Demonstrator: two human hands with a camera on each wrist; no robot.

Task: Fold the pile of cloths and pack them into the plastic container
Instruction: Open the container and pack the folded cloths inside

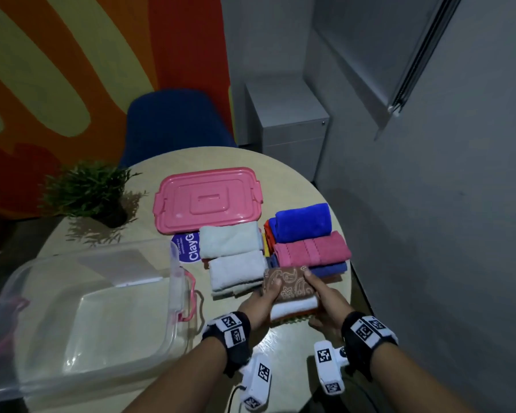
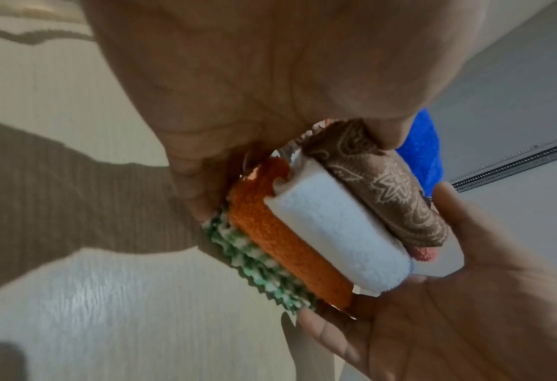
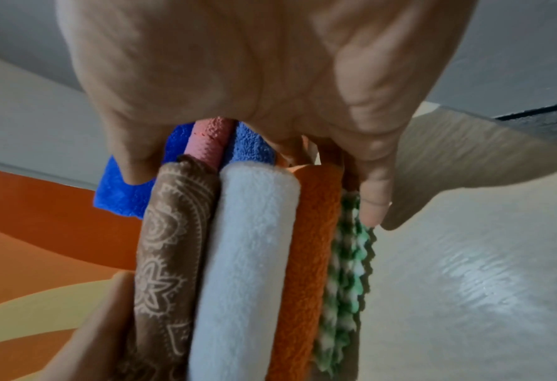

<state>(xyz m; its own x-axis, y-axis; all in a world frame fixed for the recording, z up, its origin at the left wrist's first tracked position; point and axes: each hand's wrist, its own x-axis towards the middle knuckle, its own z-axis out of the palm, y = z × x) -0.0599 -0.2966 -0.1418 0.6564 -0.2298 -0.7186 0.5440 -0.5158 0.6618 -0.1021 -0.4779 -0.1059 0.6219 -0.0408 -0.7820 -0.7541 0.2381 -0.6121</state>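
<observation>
The left hand (image 1: 261,299) and the right hand (image 1: 325,299) clamped a small stack of folded cloths (image 1: 292,296) between them, one hand at each short end, thumbs on top and fingers curled underneath. The left wrist view showed the layers: a brown patterned cloth (image 2: 388,185) on top, then a white cloth (image 2: 332,232), an orange cloth (image 2: 287,237) and a green-and-white checked cloth (image 2: 257,265) at the bottom. Whether the stack had left the table (image 1: 283,341) could not be told; the checked cloth sat at or just above its surface.

The stack's long axis ran left to right, from hand to hand. The clear plastic container (image 1: 81,308) lay open on the table to the left of the hands, so the left hand was the nearer one and would probably lead a sideways carry. The container's long side seemed to run roughly away from the person, so the stack might need turning to sit along it.

Beyond the hands, two pale folded towels (image 1: 236,257) lay just behind the stack, with more folded cloths to the right, a blue cloth (image 1: 303,222) and a pink cloth (image 1: 310,248) on top. The pink lid (image 1: 206,199) lay farther back, near a small potted plant (image 1: 87,192).
</observation>
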